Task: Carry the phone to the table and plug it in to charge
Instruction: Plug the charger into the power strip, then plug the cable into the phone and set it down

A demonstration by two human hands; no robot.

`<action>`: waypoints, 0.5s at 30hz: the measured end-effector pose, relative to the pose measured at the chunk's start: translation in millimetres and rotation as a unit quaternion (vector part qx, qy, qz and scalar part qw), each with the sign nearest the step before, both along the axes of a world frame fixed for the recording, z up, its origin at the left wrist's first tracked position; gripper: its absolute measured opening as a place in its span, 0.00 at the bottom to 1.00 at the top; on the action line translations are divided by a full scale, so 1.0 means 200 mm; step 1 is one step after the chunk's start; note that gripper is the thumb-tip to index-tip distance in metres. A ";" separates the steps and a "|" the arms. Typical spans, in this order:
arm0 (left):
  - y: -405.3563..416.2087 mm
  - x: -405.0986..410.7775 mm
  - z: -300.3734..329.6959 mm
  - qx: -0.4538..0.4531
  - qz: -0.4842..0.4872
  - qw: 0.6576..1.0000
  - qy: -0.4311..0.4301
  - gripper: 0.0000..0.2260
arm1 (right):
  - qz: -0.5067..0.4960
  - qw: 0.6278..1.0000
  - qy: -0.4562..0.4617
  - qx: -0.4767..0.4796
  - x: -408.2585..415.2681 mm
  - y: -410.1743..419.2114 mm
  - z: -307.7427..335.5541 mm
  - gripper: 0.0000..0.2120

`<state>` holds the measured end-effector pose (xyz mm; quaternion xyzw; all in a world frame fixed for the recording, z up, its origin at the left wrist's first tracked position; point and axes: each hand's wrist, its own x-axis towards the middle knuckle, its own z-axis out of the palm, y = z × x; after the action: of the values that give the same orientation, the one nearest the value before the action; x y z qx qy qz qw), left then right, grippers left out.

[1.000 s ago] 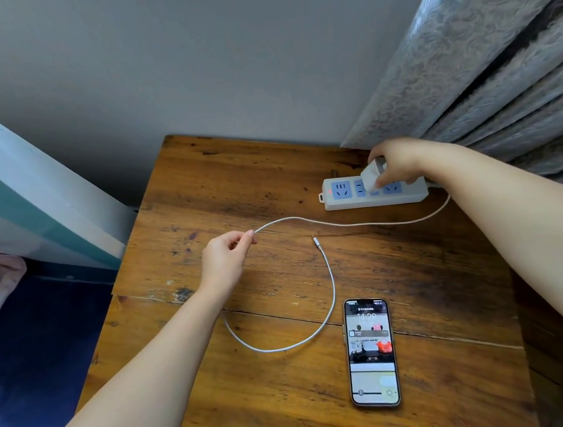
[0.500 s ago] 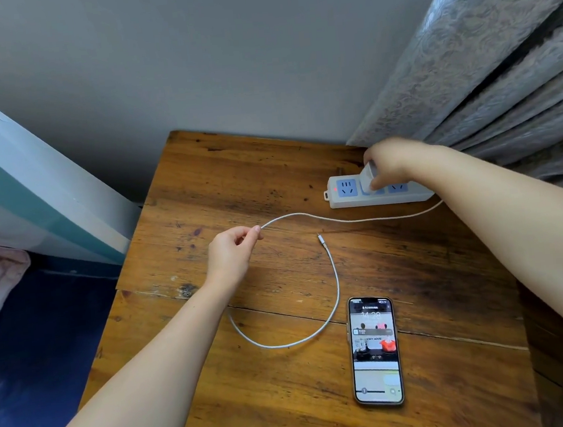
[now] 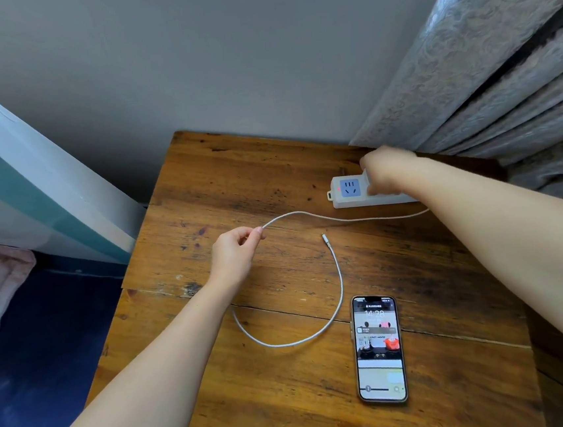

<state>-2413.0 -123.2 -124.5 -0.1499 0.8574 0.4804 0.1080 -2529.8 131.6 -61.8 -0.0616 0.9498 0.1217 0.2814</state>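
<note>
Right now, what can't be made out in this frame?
Head view only:
- Charger plug: hidden under the right hand; whether it is seated in the power strip cannot be told.
- Cable: its far end runs behind the right forearm.
- Phone screen text: too small.

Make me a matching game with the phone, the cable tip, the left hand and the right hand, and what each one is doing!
Things:
1. phone
2. cable tip
3. left hand
4. right hand

States:
A. pinching the white cable
B. lying loose on the table, plugged into nothing
C. on the power strip
D. lying flat, screen lit

Pairs: 1-D, 2-B, 3-A, 4-C
</note>
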 end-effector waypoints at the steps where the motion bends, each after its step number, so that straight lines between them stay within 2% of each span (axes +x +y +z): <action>1: 0.00 0.01 0.00 0.000 -0.002 1.000 -0.002 0.10 | 0.008 1.000 0.003 0.016 0.00 0.00 0.00 0.18; 3: 0.00 0.03 0.00 0.003 0.001 1.000 -0.010 0.10 | 0.044 0.998 0.051 0.021 0.05 0.01 0.01 0.22; 5: 0.00 0.03 -0.01 0.014 0.011 1.000 -0.022 0.10 | 0.105 0.977 0.160 -0.098 0.16 0.01 0.01 0.21; 7: 0.00 0.03 -0.01 0.037 0.031 0.998 -0.042 0.11 | 0.155 0.933 0.229 -0.232 0.31 -0.03 -0.03 0.13; 9: 0.00 0.03 0.00 0.062 0.050 0.995 -0.064 0.11 | 0.074 0.945 0.152 -0.281 0.45 -0.09 -0.09 0.12; 11: 0.00 0.04 0.00 0.086 0.062 0.991 -0.080 0.12 | -0.055 0.964 0.040 -0.256 0.54 -0.14 -0.19 0.18; 13: -0.01 0.05 0.00 0.100 0.065 0.989 -0.084 0.12 | -0.099 0.967 0.020 -0.236 0.57 -0.19 -0.28 0.21; 15: -0.03 0.06 -0.01 0.100 0.067 0.989 -0.083 0.12 | -0.106 0.967 0.043 -0.227 0.59 -0.23 -0.33 0.17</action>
<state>-2400.7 -129.4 -127.1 -0.2347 0.7813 0.5556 0.1606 -2412.7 86.2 -128.3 -0.0170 0.9650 -0.1247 0.2299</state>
